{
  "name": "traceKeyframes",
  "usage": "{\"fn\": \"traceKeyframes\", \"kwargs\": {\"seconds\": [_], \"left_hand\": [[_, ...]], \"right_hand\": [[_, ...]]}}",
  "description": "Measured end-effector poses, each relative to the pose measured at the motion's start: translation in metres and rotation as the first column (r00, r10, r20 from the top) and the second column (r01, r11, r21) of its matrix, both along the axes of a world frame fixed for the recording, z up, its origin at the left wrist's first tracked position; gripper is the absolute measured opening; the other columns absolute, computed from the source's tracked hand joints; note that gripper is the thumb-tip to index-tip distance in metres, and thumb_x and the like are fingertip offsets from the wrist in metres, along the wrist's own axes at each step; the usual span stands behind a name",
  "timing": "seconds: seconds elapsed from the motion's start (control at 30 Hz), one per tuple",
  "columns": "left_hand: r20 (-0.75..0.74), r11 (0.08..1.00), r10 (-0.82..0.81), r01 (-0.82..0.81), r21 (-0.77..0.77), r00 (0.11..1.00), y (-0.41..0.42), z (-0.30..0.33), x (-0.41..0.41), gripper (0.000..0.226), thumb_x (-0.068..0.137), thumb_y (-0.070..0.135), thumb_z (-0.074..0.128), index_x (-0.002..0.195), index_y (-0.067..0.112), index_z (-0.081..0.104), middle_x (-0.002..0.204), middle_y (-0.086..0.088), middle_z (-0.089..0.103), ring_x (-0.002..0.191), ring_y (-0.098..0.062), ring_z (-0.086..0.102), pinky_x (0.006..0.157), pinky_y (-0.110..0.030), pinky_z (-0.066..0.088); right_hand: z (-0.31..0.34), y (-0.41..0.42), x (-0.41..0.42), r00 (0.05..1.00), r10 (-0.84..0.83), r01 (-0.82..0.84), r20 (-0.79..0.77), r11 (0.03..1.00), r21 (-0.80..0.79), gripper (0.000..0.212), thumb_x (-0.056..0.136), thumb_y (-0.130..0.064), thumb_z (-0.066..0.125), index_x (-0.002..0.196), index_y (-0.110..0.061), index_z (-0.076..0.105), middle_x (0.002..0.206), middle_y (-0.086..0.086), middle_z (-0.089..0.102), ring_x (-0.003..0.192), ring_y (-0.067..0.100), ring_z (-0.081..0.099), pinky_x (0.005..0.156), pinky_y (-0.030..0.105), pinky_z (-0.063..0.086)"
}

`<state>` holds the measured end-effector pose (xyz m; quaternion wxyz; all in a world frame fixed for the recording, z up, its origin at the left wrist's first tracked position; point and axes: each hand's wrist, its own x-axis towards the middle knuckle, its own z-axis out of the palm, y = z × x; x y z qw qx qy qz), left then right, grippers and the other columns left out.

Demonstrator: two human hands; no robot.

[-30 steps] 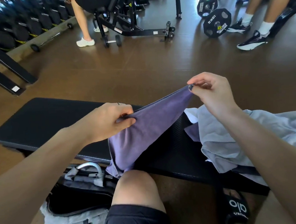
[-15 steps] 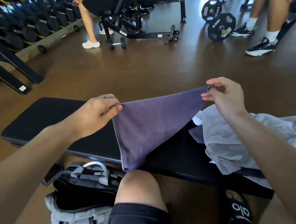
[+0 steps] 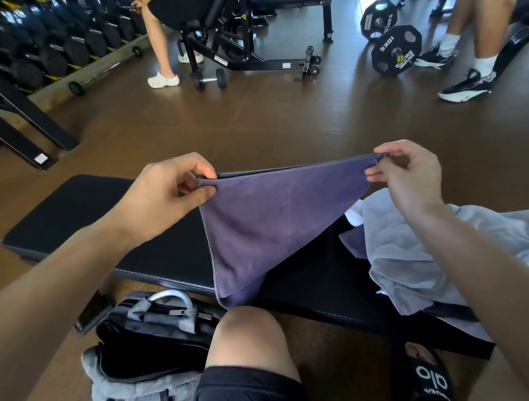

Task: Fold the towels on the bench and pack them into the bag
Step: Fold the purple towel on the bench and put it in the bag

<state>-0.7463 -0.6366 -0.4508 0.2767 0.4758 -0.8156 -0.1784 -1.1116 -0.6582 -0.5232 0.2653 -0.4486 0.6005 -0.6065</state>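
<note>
Pinching purple towel [image 3: 267,219] taut between left hand [image 3: 168,191] and right hand [image 3: 408,171], top edge running left-right above tabletop [image 3: 70,220].

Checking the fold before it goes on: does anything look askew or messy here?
The purple towel hangs as a lopsided triangle between the left hand and right hand; its far lower corner isn't visible. The grey towel lies crumpled on the bench.

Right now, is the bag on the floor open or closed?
Open. The grey bag sits on the floor in front of the bench, its top gaping so the dark inside shows. What is inside cannot be told.
</note>
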Motion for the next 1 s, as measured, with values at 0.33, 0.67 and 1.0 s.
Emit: {"fn": "traceKeyframes", "kwargs": {"seconds": [0.33, 0.67, 1.0], "left_hand": [[-0.143, 0.992, 0.104, -0.112, -0.055, 0.984, -0.004, -0.004, 0.004, 0.014, 0.096, 0.006, 0.065, 0.097, 0.02, 0.065, 0.093, -0.002, 0.068, 0.084, -0.023, 0.065, 0.081, -0.038, 0.054], [-0.038, 0.971, 0.154, -0.158, -0.18, 0.987, -0.005, -0.006, 0.009, 0.015, 0.091, 0.003, 0.07, 0.094, 0.017, 0.066, 0.089, 0.0, 0.068, 0.079, -0.015, 0.067, 0.075, -0.026, 0.054], [-0.009, 0.969, 0.145, -0.144, -0.2, 0.989, -0.007, -0.006, 0.014, 0.019, 0.088, -0.003, 0.071, 0.096, 0.014, 0.07, 0.095, 0.001, 0.069, 0.079, -0.016, 0.068, 0.079, -0.021, 0.053]], "right_hand": [[0.0, 0.0, 0.002, 1.0, 0.022, -0.022, 0.0, 1.0, -0.011, 0.026, 0.089, 0.009, 0.049, 0.099, -0.005, 0.069, 0.068, -0.006, 0.07, 0.072, 0.028, 0.075, 0.085, 0.051, 0.059], [0.003, 0.001, 0.006, 0.998, 0.053, -0.054, -0.026, 0.997, -0.047, 0.026, 0.091, 0.009, 0.049, 0.099, -0.006, 0.069, 0.069, -0.011, 0.07, 0.073, 0.027, 0.075, 0.086, 0.051, 0.059], [0.008, 0.002, 0.005, 0.997, 0.057, -0.06, -0.042, 0.997, -0.058, 0.032, 0.088, 0.009, 0.052, 0.091, -0.016, 0.072, 0.084, 0.005, 0.069, 0.075, 0.024, 0.075, 0.083, 0.048, 0.061]]}}
